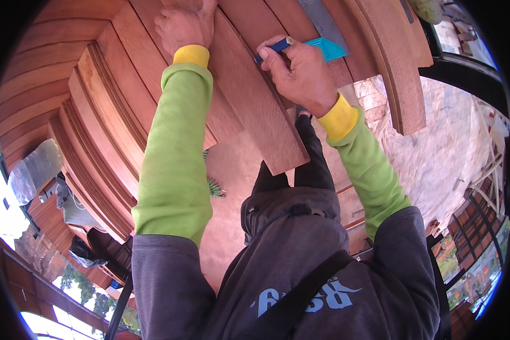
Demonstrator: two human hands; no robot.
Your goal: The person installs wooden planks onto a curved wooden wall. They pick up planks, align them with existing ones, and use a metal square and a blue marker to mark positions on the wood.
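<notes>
A long reddish-brown wooden plank lies lengthwise over other boards, its near end jutting out toward my body. At its far left edge is my left hand, fingers curled and thumb against the plank; the top of the picture cuts part of it off. My right hand pinches a dark blue pencil, whose tip is down by the plank's right edge. Just beyond that hand lies a try square with a teal handle and a grey metal blade.
Another thick plank overhangs on the right. Stacked wooden strips and wide boards fill the left side. Pale, littered ground shows at right. A small green plant grows below the plank's near end.
</notes>
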